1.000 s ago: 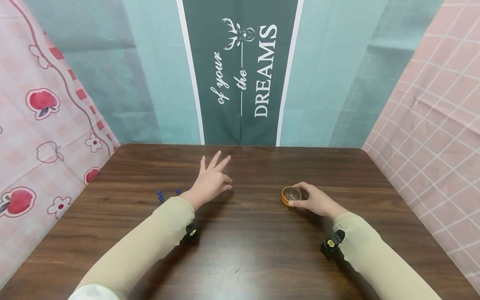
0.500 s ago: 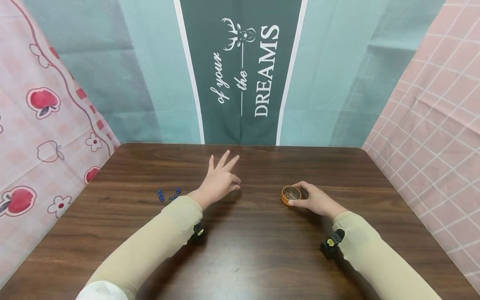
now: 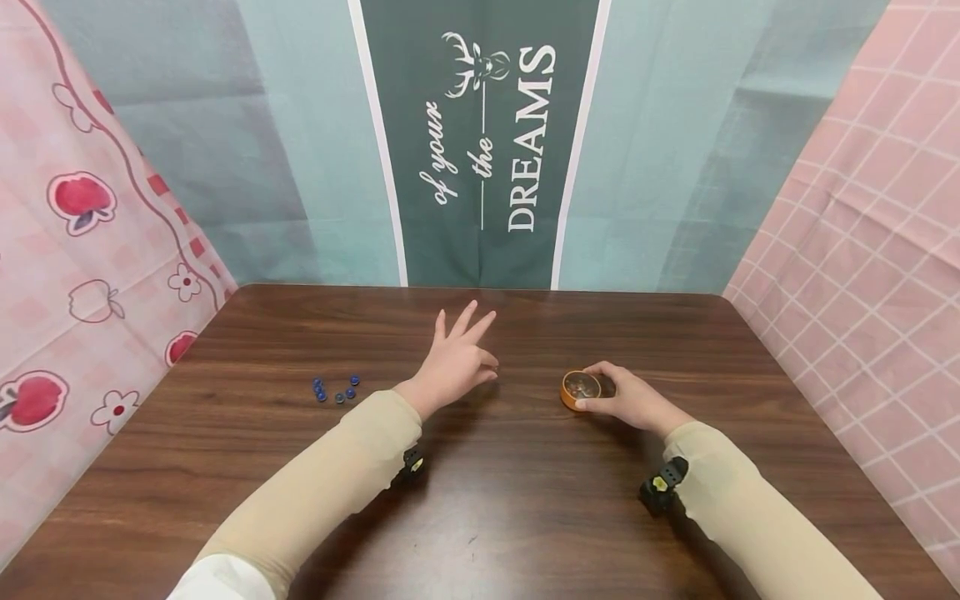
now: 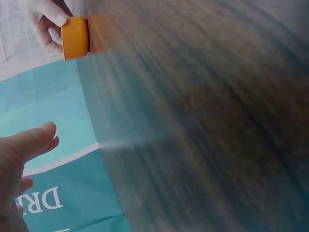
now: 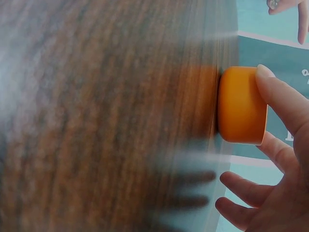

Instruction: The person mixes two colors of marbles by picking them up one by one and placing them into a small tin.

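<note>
Orange and round, the container (image 5: 241, 106) sits on the wooden table (image 3: 480, 492), its rim held by the right hand (image 3: 630, 398) with thumb and finger; the left hand (image 3: 453, 365), three fingers spread, pinches a small shiny piece (image 5: 273, 4)

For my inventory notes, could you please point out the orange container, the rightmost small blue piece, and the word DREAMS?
Orange container (image 5: 241, 105), right wrist view: its side wall.
Small blue piece (image 3: 355, 380), head view: its middle.
Word DREAMS (image 3: 530, 138), head view: its middle letters.
</note>
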### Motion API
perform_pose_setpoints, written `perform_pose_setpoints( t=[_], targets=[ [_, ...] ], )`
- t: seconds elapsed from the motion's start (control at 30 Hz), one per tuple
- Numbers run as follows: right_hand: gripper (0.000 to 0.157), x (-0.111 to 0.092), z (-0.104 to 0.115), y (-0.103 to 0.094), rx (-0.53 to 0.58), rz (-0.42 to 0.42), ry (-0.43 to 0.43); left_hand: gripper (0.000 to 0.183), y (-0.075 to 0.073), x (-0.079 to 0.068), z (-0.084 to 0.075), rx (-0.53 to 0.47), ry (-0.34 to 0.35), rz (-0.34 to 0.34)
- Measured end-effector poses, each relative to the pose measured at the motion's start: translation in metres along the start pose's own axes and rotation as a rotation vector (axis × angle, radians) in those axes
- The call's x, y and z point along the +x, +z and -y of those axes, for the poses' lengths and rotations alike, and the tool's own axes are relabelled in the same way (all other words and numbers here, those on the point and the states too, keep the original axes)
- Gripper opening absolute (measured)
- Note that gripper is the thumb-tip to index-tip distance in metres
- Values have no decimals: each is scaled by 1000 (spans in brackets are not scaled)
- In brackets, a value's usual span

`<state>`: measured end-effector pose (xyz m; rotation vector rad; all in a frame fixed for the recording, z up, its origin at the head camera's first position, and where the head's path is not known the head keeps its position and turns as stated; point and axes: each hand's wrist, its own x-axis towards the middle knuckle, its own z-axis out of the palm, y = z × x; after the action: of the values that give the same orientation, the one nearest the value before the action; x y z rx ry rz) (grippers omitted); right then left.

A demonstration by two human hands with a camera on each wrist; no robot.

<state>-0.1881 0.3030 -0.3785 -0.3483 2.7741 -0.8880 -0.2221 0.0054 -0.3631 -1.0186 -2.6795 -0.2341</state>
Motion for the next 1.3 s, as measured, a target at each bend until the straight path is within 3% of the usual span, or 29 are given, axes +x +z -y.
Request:
perform_pose_setpoints(
  t=[0.3,0.77,1.0,1.3],
  targets=[
    [63,3,-14,15,-9,-41,-35,13,20,2,-11,13,17,-40],
    [64,5,-16,17,-20,-41,7,15,18,24,-40,19,44,3],
    [63,5,-15,16,-18,-45,-14,20,24,34,-55,26,49,51],
    [62,5,-16,16,-4,-41,-19,22,32,44,-66,16,65,62]
  ],
)
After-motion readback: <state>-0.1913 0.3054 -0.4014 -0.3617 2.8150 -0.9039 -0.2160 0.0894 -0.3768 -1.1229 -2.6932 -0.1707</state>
